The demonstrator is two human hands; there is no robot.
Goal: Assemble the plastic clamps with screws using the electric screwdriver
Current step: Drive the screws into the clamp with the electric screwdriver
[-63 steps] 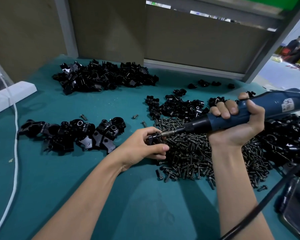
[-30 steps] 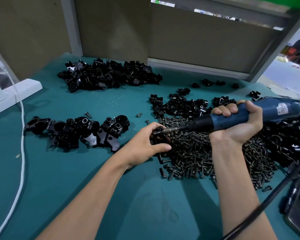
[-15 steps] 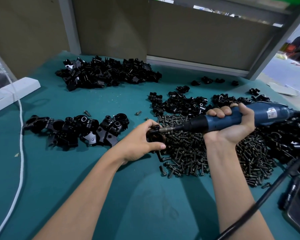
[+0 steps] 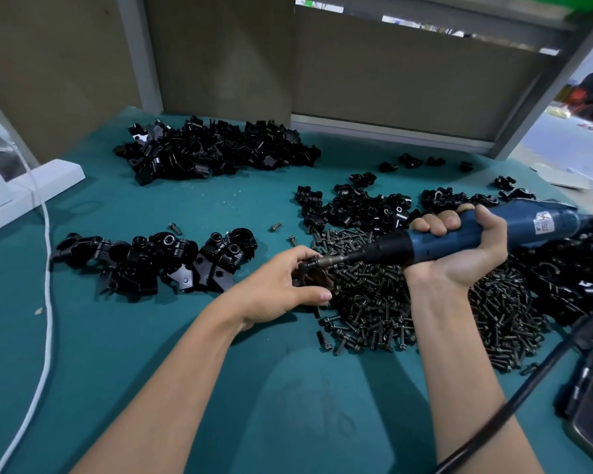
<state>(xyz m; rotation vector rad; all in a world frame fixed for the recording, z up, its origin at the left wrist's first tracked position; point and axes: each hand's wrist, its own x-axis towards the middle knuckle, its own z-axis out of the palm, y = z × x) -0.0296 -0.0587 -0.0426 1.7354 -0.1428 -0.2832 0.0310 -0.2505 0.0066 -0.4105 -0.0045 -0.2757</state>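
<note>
My left hand [image 4: 281, 285] grips a small black plastic clamp [image 4: 310, 277] at the left edge of the screw pile [image 4: 408, 302]; the clamp is mostly hidden by my fingers. My right hand [image 4: 459, 248] holds the blue electric screwdriver [image 4: 442, 239] nearly level, its bit pointing left and touching a screw [image 4: 307, 265] at the clamp's top. A row of assembled clamps [image 4: 158, 261] lies to the left on the teal mat.
A big heap of black clamp parts [image 4: 213, 148] sits at the back, more parts [image 4: 356, 206] behind the screws and at the right [image 4: 569, 271]. A white cable [image 4: 47, 302] runs down the left. The screwdriver's black cord [image 4: 528, 384] crosses the lower right. Grey panels wall the back.
The screwdriver has dropped from a tilt to nearly level, and both hands have sunk a little toward the pile. The bit stays on the clamp in my left hand.
</note>
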